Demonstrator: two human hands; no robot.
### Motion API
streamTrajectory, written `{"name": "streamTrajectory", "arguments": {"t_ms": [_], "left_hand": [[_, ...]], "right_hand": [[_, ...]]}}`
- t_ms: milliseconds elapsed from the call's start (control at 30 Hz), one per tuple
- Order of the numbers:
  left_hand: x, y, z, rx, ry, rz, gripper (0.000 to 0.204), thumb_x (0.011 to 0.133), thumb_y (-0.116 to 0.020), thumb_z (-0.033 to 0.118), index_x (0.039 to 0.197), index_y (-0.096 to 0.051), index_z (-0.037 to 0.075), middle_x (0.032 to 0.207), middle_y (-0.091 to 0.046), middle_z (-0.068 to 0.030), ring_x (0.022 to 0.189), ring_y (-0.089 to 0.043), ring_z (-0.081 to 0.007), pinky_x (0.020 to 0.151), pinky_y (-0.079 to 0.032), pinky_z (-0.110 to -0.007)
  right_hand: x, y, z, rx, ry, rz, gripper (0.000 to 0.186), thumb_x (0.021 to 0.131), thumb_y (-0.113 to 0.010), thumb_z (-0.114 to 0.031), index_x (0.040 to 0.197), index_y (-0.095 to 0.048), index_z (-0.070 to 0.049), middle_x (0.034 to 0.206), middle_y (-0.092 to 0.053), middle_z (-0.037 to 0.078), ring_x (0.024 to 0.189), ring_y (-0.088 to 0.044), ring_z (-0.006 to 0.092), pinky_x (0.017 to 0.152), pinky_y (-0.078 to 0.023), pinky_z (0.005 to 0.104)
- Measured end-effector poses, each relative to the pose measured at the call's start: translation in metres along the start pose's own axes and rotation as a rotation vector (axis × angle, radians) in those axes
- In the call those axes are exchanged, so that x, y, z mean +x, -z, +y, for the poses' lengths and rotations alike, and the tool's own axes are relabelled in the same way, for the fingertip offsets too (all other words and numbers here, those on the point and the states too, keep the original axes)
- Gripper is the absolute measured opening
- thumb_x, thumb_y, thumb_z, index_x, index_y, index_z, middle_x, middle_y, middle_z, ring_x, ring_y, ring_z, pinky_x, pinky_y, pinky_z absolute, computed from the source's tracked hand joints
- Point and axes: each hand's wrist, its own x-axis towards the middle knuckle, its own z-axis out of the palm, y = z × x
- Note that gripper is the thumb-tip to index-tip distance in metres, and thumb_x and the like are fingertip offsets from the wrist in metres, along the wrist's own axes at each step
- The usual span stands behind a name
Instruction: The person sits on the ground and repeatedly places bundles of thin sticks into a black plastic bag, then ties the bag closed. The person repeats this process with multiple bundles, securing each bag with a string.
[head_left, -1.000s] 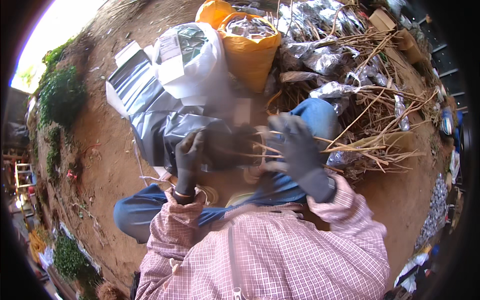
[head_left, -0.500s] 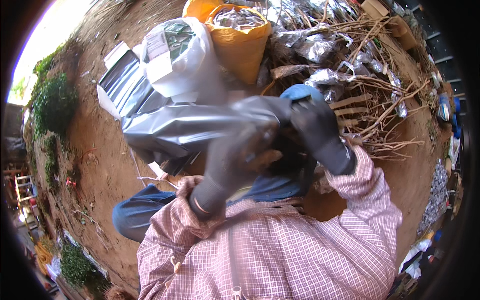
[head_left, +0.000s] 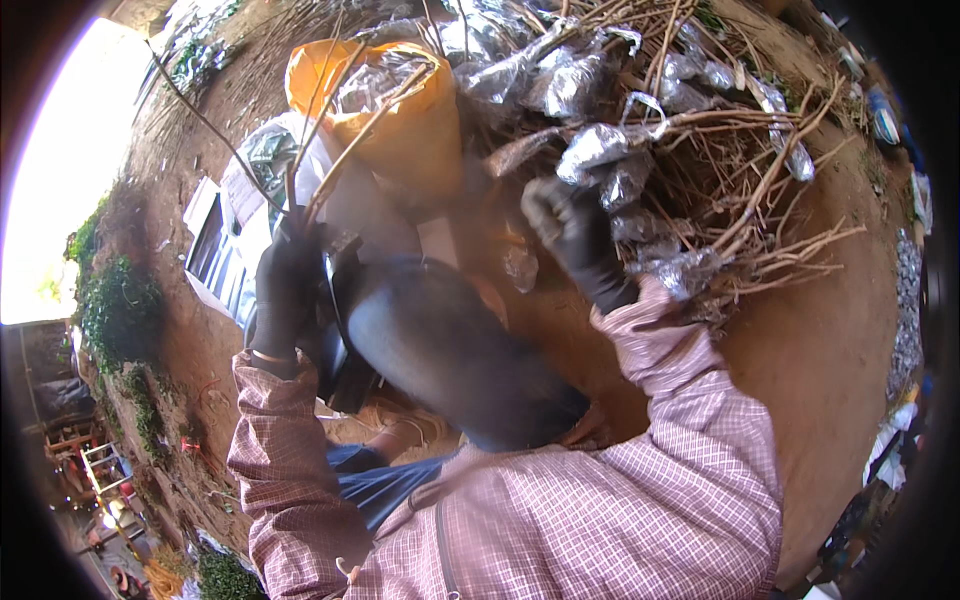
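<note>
My left hand [head_left: 285,280], in a dark glove, is closed around the lower part of a forked bare branch [head_left: 340,155]. Its thin stems fan upward over the white bag. Beside that hand, a strip of black plastic [head_left: 345,365] hangs at my raised knee [head_left: 430,330], whose blue trousers look darkened on top. My right hand [head_left: 575,235], gloved too, is raised beside the heap of plastic-wrapped branches [head_left: 640,165]. Its fingers are curled in, and whatever they may hold is too blurred to make out.
A yellow sack [head_left: 410,130] full of crumpled plastic stands ahead, beside a white bag [head_left: 350,200]. Left of it sits an open carton [head_left: 215,265] of dark sheets. Bare branches [head_left: 790,250] jut out to the right over brown soil. Green plants [head_left: 120,310] grow at the left.
My hands have moved apart, the left going left and the right slightly left. The black plastic stretched between them has dropped beside my knee. A branch now shows in my left hand.
</note>
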Motion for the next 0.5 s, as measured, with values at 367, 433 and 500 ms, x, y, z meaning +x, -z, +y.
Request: {"name": "streamTrajectory", "arguments": {"t_ms": [367, 433, 500], "left_hand": [[0.035, -0.023, 0.027, 0.032, -0.004, -0.139, 0.013, 0.099, -0.057, 0.016, 0.103, -0.058, 0.003, 0.077, -0.064, -0.0201, 0.07, -0.064, -0.0406, 0.057, -0.047, -0.046], [0.035, -0.02, 0.025, -0.051, 0.006, -0.178, 0.013, 0.098, -0.057, 0.015, 0.103, -0.061, 0.004, 0.077, -0.064, -0.0179, 0.069, -0.064, -0.0373, 0.058, -0.047, -0.043], [0.036, -0.018, 0.022, 0.278, -0.121, -0.185, 0.013, 0.1, -0.056, 0.015, 0.103, -0.063, 0.005, 0.076, -0.064, -0.0148, 0.068, -0.063, -0.0325, 0.059, -0.047, -0.04]], "right_hand": [[-0.081, -0.222, 0.162, -0.96, -0.09, -0.642, 0.025, 0.094, -0.057, -0.018, 0.116, -0.068, -0.015, 0.096, -0.07, 0.01, 0.083, -0.07, 0.025, 0.073, -0.055, 0.04], [-0.065, -0.195, 0.142, -0.822, -0.036, -0.596, 0.026, 0.093, -0.057, -0.017, 0.117, -0.067, -0.014, 0.09, -0.07, 0.01, 0.076, -0.069, 0.0241, 0.07, -0.054, 0.039], [-0.048, -0.151, 0.121, -0.582, -0.058, -0.57, 0.026, 0.093, -0.06, -0.016, 0.118, -0.066, -0.013, 0.086, -0.07, 0.009, 0.073, -0.069, 0.0226, 0.067, -0.054, 0.0377]]}}
